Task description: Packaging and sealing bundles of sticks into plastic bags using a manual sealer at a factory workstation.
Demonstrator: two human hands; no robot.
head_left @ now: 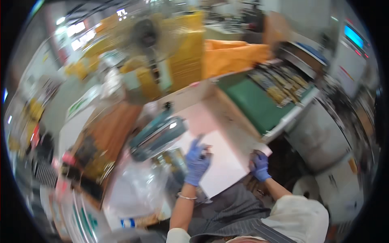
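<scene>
My left hand [197, 160], in a purple glove with bare fingertips, hovers over a white sheet or board [221, 164]. Its fingers are apart, and I see nothing held in them, though motion blurs the picture. My right hand [260, 165], gloved the same way, has its fingers curled at the near end of a wooden tray wall [237, 115]; a small white corner shows beside them. The white surface lies inside this shallow tray, left of the wall. Left of my left hand lies a grey-green tape-dispenser-like tool [159, 137], its exact kind blurred.
Clear plastic bags [139, 184] and a brown wooden board [107, 137] lie on the left. Beyond the wall, a green surface [253, 99] carries several dark and yellow packs [279, 83]. A fan [148, 34] stands ahead, near an orange cover [235, 56]. A metal drum [320, 129] is at right.
</scene>
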